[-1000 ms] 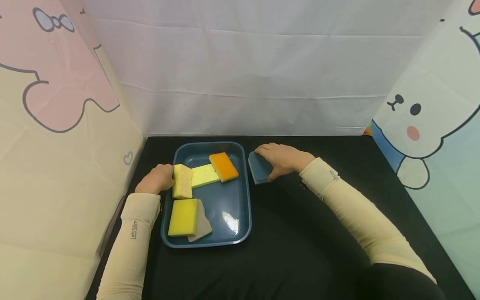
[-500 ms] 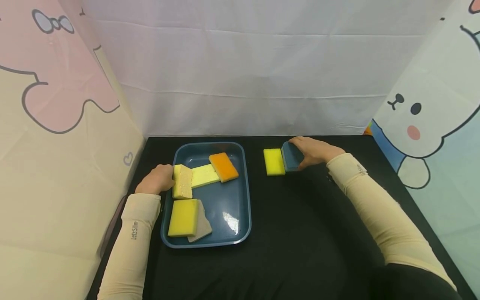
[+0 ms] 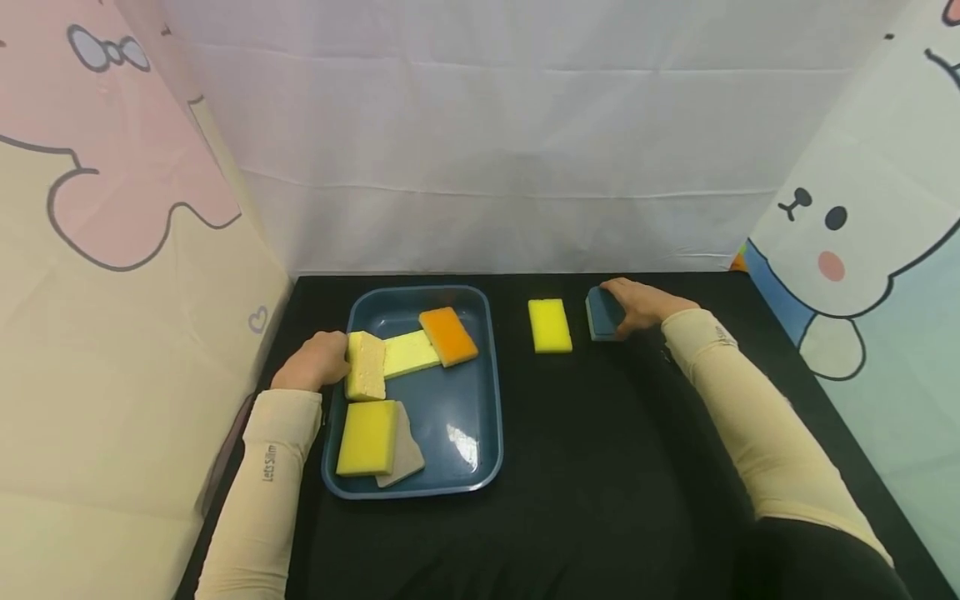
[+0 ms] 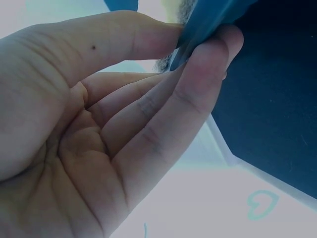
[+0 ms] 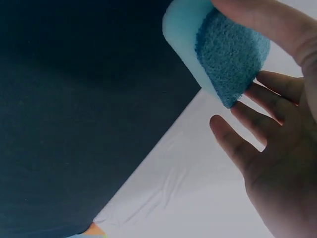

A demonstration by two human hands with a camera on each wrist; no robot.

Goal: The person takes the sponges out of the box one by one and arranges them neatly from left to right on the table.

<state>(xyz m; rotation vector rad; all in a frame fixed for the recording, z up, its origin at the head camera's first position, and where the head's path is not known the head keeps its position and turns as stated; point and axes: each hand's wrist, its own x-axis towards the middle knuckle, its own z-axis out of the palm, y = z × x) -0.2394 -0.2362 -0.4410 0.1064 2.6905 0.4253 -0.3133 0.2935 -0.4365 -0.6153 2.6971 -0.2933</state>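
Beneath the white cloth backdrop (image 3: 510, 150), we're looking across a black bench (image 3: 585, 467), and left of its middle sits a blue tray (image 3: 446, 408). Two hands at work: the left hand (image 3: 313, 361) at the tray's left rim, its fingers (image 4: 163, 124) pinching that rim, thumb on one side and fingertips on the other; the right hand (image 3: 645, 305) out at the back right. Inside the tray we've got a thick yellow sponge (image 3: 365, 439) near the front left corner, covering part of a grey slab (image 3: 407, 454). Just behind it, a pale yellow sponge block (image 3: 366, 367) sits by the rim, beside that left hand. Now an orange sponge (image 3: 448, 337), lying over one end of a flat lemon strip (image 3: 408, 354). Out on the bench, right of the tray, we spot a small yellow sponge (image 3: 551, 326) lying flat. And near it, apart, the smallest: a blue scouring sponge (image 3: 602, 312), rough side up, pinched between the right hand's thumb and fingers, one finger standing off. Whether it touches the bench, we can't tell.
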